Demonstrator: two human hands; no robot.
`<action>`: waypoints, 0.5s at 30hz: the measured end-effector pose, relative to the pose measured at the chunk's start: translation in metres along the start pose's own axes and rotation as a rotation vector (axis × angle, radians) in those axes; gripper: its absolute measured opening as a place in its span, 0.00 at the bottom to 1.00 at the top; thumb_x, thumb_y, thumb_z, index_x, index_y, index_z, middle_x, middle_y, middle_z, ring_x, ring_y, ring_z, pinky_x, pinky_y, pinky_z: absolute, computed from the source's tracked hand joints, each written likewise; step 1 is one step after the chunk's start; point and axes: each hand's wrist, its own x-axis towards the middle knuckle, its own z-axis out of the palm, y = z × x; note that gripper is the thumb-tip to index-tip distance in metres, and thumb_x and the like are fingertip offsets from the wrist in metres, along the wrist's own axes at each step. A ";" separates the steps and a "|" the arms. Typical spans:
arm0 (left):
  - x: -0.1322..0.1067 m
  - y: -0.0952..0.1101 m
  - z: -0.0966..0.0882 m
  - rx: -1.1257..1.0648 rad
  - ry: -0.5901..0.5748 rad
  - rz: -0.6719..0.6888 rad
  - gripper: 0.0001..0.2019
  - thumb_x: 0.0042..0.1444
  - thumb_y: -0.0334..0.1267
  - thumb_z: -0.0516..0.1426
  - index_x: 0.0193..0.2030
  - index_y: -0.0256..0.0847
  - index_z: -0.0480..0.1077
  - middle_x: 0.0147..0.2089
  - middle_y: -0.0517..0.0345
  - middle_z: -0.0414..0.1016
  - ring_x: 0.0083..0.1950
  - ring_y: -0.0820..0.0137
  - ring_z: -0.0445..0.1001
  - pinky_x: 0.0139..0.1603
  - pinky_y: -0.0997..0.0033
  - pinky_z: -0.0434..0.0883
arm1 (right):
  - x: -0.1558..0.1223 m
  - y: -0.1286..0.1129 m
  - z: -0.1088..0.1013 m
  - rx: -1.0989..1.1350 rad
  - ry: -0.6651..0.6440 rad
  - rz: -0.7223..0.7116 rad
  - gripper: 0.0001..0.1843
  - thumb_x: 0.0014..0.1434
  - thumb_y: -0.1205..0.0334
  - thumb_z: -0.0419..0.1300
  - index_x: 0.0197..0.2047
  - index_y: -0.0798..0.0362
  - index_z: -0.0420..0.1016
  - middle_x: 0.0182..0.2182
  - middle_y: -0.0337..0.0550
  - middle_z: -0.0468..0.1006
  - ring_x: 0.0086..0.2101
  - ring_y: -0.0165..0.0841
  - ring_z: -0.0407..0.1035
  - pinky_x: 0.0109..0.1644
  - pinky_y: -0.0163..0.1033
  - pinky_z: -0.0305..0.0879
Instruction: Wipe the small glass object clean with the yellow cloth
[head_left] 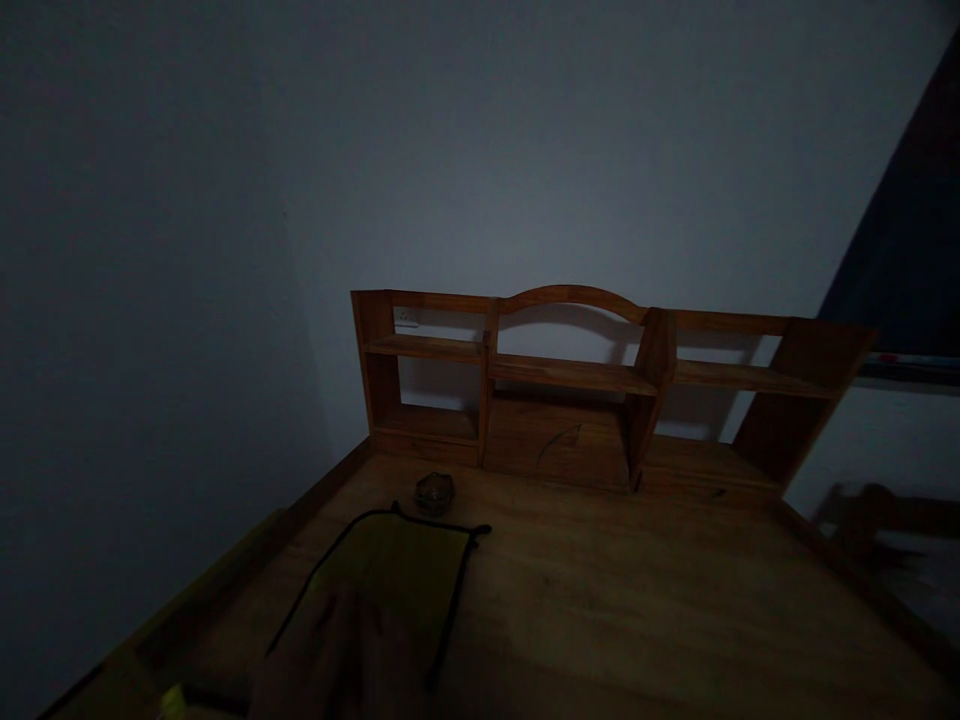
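Note:
A yellow-green cloth (420, 570) with a black edging lies spread on the left part of a wooden desk (615, 590). Small black loops stick out from its far corners. Over the near part of the cloth are my left hand (304, 650) and my right hand (386, 655), side by side and close together. Both are dark and blurred, so I cannot make out whether the fingers lie flat or grip the fabric. Just beyond the cloth's far edge sits a small faceted glass bowl (434, 493), perhaps an ashtray.
A wooden shelf unit (574, 375) with an arched middle stands along the desk's back edge. Behind it, a socket (406, 317) shows on the wall. A small bright yellow thing (173, 700) is at the bottom left. A dark board (911, 240) hangs at right. The room is dim.

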 end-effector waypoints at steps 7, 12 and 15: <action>-0.005 0.009 0.039 0.051 -0.134 0.070 0.20 0.55 0.40 0.50 0.55 0.45 0.67 0.61 0.56 0.65 0.61 0.59 0.63 0.57 0.56 0.65 | -0.019 0.053 -0.107 0.072 0.288 0.127 0.15 0.58 0.66 0.50 0.45 0.52 0.75 0.48 0.50 0.75 0.50 0.41 0.68 0.56 0.47 0.63; 0.003 0.013 0.043 0.041 -0.170 0.104 0.18 0.52 0.41 0.53 0.50 0.48 0.71 0.59 0.56 0.67 0.61 0.56 0.62 0.59 0.51 0.60 | -0.057 0.084 -0.208 0.059 0.414 0.327 0.19 0.61 0.53 0.48 0.45 0.53 0.74 0.45 0.49 0.77 0.44 0.40 0.72 0.45 0.38 0.69; 0.017 0.030 0.031 -0.093 -0.058 0.007 0.18 0.52 0.44 0.53 0.47 0.42 0.72 0.55 0.51 0.71 0.58 0.55 0.64 0.63 0.47 0.51 | -0.094 0.112 -0.264 -0.055 0.559 0.452 0.21 0.56 0.47 0.52 0.38 0.54 0.76 0.36 0.47 0.80 0.37 0.40 0.75 0.37 0.34 0.71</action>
